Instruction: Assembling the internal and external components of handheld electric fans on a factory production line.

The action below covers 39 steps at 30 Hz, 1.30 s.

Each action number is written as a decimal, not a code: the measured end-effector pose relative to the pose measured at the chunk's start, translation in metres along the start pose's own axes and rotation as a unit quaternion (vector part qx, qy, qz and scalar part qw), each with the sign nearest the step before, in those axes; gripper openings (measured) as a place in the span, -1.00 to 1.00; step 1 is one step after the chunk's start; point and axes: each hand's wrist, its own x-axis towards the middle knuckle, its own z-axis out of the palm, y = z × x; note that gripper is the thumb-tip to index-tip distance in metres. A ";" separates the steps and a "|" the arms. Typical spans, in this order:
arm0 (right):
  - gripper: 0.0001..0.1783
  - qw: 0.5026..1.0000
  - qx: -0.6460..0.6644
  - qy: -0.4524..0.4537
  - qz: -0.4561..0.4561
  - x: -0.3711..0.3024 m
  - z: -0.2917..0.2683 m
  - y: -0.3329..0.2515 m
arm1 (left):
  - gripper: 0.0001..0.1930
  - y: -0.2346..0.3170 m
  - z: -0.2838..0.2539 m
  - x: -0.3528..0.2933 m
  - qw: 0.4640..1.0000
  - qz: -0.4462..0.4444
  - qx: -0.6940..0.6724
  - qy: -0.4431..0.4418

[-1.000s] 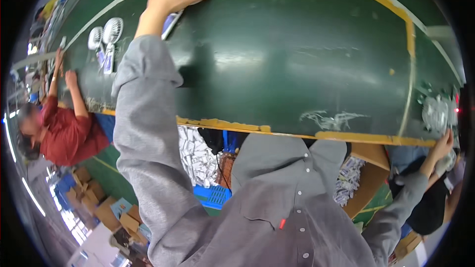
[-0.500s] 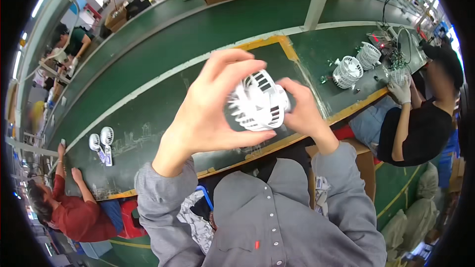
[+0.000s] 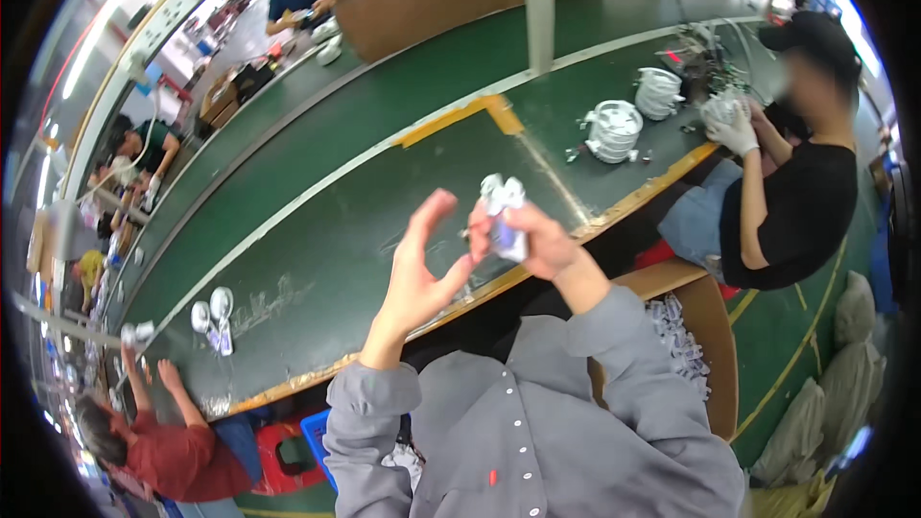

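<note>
My right hand (image 3: 547,247) grips a small white piece with a purple face and two rounded lobes at its top (image 3: 506,218); blur hides its finer shape, though it resembles a fan handle. Just left of it, my left hand (image 3: 414,267) is raised over the bench with thumb and fingers spread, and nothing shows in it. Two small white handheld fans (image 3: 221,312) lie together on the green bench at the left.
Round white fan cages (image 3: 614,131) stand at the right of the bench (image 3: 317,259), near a co-worker's gloved hands (image 3: 735,129). A cardboard box (image 3: 715,350) beside my right arm holds several purple-and-white pieces. Another person in red (image 3: 182,446) sits at the left.
The white fan cage that was between both hands no longer shows. My right hand now has the purple-and-white piece, and my left hand has come away and lower. The view has shifted.
</note>
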 end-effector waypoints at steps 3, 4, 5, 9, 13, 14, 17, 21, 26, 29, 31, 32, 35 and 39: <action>-0.29 0.998 -0.035 -0.048 -0.012 -0.014 0.010 -0.004 | -0.45 0.013 0.008 -0.001 0.995 -0.013 -0.074 -0.065; -0.22 0.996 -0.037 -0.076 -0.008 -0.020 0.013 -0.011 | -0.48 0.016 0.008 -0.003 0.997 0.014 -0.043 -0.070; -0.15 0.994 -0.041 -0.105 -0.007 -0.024 0.012 -0.018 | -0.53 0.023 0.012 -0.006 0.997 0.020 -0.055 -0.057; 0.00 0.989 -0.026 -0.123 0.075 -0.030 0.009 -0.024 | -0.61 0.017 0.007 -0.005 0.994 0.071 0.016 -0.087; -0.52 0.971 -0.030 -0.109 0.211 -0.043 -0.006 0.003 | -0.70 0.012 -0.006 -0.015 0.987 0.005 0.005 -0.158; -0.73 0.960 0.051 -0.108 0.251 -0.047 -0.008 0.013 | -0.71 0.016 -0.007 -0.015 0.987 0.013 0.015 -0.162; -0.72 0.955 -0.025 -0.084 0.282 -0.049 -0.006 0.029 | -0.71 0.025 -0.006 -0.026 0.962 0.067 0.187 -0.189; -0.85 0.904 -0.172 -0.178 0.350 -0.040 0.004 0.016 | -0.68 0.031 -0.016 -0.032 0.931 0.160 0.219 -0.243; -0.82 0.883 -0.172 -0.264 0.349 -0.029 0.011 0.012 | -0.70 0.028 -0.018 -0.042 0.937 0.186 0.190 -0.226; -0.77 0.884 -0.133 -0.283 0.346 -0.018 0.007 0.017 | -0.67 0.021 -0.016 -0.054 0.940 0.197 0.219 -0.172; -0.68 0.894 0.048 -0.277 0.348 -0.016 0.007 0.022 | -0.65 0.019 -0.009 -0.067 0.949 0.184 0.234 -0.103; -0.62 0.910 0.105 -0.247 0.316 -0.021 0.012 0.027 | -0.68 0.018 -0.004 -0.069 0.960 0.191 0.200 -0.051; -0.43 0.913 0.168 -0.222 0.300 -0.022 0.027 0.023 | -0.80 0.022 0.001 -0.070 0.988 0.114 0.091 0.056; -0.41 0.931 0.196 -0.156 0.265 -0.033 0.043 0.022 | -0.81 0.023 0.003 -0.066 0.989 0.093 0.081 0.087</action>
